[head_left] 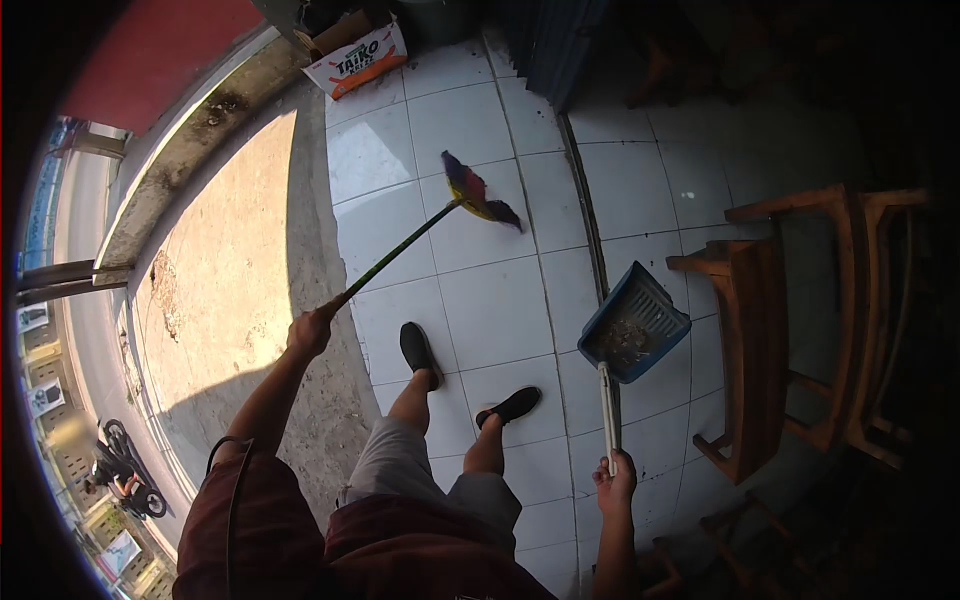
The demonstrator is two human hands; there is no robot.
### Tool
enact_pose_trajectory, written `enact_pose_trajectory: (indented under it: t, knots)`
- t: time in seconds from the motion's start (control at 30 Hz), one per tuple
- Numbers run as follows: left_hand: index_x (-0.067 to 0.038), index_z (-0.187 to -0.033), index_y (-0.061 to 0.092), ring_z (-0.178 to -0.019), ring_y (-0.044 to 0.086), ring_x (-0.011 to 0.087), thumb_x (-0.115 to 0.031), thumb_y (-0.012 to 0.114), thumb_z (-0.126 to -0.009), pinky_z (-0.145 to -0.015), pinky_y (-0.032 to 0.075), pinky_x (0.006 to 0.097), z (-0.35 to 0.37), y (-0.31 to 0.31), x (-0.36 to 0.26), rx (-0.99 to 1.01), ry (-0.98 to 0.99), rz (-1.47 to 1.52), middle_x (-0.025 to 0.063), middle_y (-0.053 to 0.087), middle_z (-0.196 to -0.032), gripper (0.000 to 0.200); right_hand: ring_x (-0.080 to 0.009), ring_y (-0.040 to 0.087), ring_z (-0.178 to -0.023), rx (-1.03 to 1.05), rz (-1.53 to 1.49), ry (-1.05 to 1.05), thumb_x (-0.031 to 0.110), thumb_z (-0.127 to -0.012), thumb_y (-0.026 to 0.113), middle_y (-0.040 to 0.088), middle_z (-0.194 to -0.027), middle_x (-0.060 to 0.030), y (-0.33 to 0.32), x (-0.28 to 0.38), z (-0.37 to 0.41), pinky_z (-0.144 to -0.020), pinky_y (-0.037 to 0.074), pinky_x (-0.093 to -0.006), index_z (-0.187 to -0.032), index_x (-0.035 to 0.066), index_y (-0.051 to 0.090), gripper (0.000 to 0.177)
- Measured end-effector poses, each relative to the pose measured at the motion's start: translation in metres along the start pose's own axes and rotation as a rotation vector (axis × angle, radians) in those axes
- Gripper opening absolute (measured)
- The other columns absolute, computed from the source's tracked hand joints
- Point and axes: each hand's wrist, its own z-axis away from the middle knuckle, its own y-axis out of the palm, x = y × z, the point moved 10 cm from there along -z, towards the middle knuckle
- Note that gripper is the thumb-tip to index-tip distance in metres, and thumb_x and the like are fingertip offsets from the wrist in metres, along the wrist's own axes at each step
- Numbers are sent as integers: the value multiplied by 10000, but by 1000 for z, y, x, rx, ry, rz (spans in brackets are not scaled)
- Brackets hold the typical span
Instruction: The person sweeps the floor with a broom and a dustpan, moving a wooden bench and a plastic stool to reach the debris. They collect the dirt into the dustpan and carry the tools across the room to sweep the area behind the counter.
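My left hand (312,332) is closed around the dark green handle of a broom (402,245). The broom's head (474,194), with purple, red and yellow bristles, lies against the white tiles ahead of my feet. In my right hand (616,478) is the pale handle of a blue dustpan (652,350), fingers wrapped round its end. Grey dust and bits of debris (628,340) lie inside the pan, near the handle side. The pan is out to my right, beside a dark groove in the floor and apart from the broom.
Wooden benches (760,350) stand on the right. A cardboard box (358,58) marked TAIKO is at the far end. Left of the white tiled floor (490,305) runs a rough concrete strip (230,290) with a low wall (185,150). Beyond it, a person rides a motorcycle (130,468) on the road.
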Motion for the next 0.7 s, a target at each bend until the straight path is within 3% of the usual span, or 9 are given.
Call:
enact_pose_trajectory:
  t: [0.1, 0.13, 0.17, 0.3, 0.37, 0.43, 0.5, 0.63, 0.7]
  knots:
    - [-307, -1206, 423, -734, 583, 357, -143, 295, -845, -629, 477, 434, -114, 80, 12, -30, 96, -48, 199, 589, -807, 417, -67, 377, -458, 35, -31, -7, 178, -784, 533, 474, -642, -15, 38, -2, 14, -486, 376, -216, -827, 89, 472, 116]
    - [-195, -1032, 513, -745, 583, 360, -180, 310, -841, -653, 474, 439, -106, 62, 12, 11, 93, -20, 209, 589, -791, 279, -60, 375, -453, -26, -29, -26, 183, -785, 537, 473, -634, -18, 52, -2, 21, -475, 375, -214, -834, 75, 465, 139]
    - [-82, -858, 604, -756, 583, 363, -217, 324, -838, -677, 472, 443, -98, 35, 17, 39, 82, 2, 219, 590, -775, 312, -62, 373, -449, -15, -56, -18, 169, -787, 534, 472, -635, -20, 69, -4, 22, -469, 385, -209, -837, 65, 452, 141]
    - [-317, -1149, 455, -865, 591, 258, -98, 437, -791, -697, 486, 364, -7, -3, 221, 431, -178, -284, 75, 601, -938, 421, -60, 369, -452, 11, -139, 68, 146, -797, 515, 468, -642, -31, 149, -5, 43, -461, 396, -183, -824, 40, 432, 138]
    - [-288, -1032, 555, -828, 605, 232, -115, 492, -778, -680, 492, 344, 37, -51, 323, 417, -317, -457, 55, 617, -882, 313, -58, 372, -454, 64, -182, 95, 139, -800, 511, 467, -641, -36, 188, -14, 49, -458, 402, -173, -817, 31, 427, 138]
    - [-169, -863, 639, -763, 622, 199, -142, 554, -752, -646, 500, 304, 65, -74, 396, 428, -388, -678, 45, 632, -803, 143, -52, 386, -455, 170, -273, 197, 136, -803, 508, 466, -628, -47, 226, -18, 44, -463, 419, -163, -808, 13, 425, 148]
    - [-122, -831, 647, -754, 625, 203, -120, 555, -750, -640, 504, 311, 98, -98, 453, 366, -589, -679, 56, 635, -792, 122, -49, 391, -454, 201, -251, 190, 133, -803, 509, 465, -617, -45, 257, -14, 49, -466, 426, -160, -804, 10, 430, 146]
    - [-145, -876, 646, -755, 601, 317, -292, 432, -847, -643, 477, 411, 113, -129, 467, 102, -529, -287, 161, 616, -792, 262, -66, 414, -461, 255, -167, 179, 140, -801, 509, 464, -596, -24, 299, -8, 45, -492, 446, -199, -798, 30, 447, 126]
    - [-143, -886, 646, -744, 595, 330, -328, 426, -851, -637, 465, 422, 91, -146, 410, 51, -477, -173, 171, 611, -795, 290, -63, 414, -461, 249, -165, 142, 147, -801, 509, 468, -599, -18, 307, -4, 48, -510, 452, -208, -792, 41, 453, 120]
